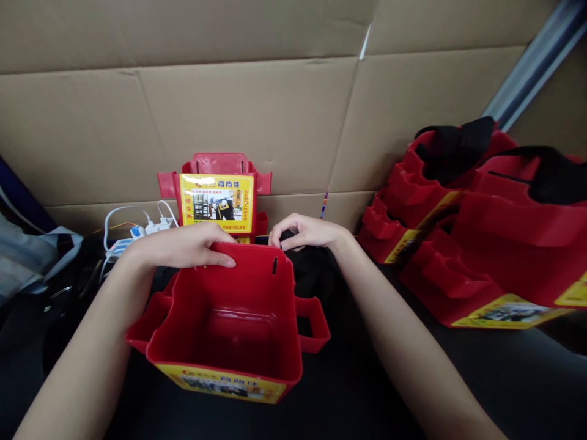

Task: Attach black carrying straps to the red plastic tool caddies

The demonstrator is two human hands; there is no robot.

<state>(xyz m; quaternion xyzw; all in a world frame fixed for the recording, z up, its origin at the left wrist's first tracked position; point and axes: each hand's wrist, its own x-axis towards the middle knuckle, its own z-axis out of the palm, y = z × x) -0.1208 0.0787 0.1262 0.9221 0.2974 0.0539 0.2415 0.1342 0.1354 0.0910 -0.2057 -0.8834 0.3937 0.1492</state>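
A red plastic tool box (238, 330) with side pockets and a yellow label stands open in front of me. My left hand (183, 244) grips its far rim, thumb inside the wall. My right hand (305, 232) pinches a black strap (288, 238) just behind the rim, close to a narrow slot (274, 264) in the far wall. The rest of the black strap lies behind the box, mostly hidden.
Another red box (217, 192) with a yellow label leans against the cardboard wall (275, 110). Stacks of red boxes (481, 238) with black straps lie at the right. A white power strip with cables (132, 235) sits at the left, beside grey fabric (27, 256).
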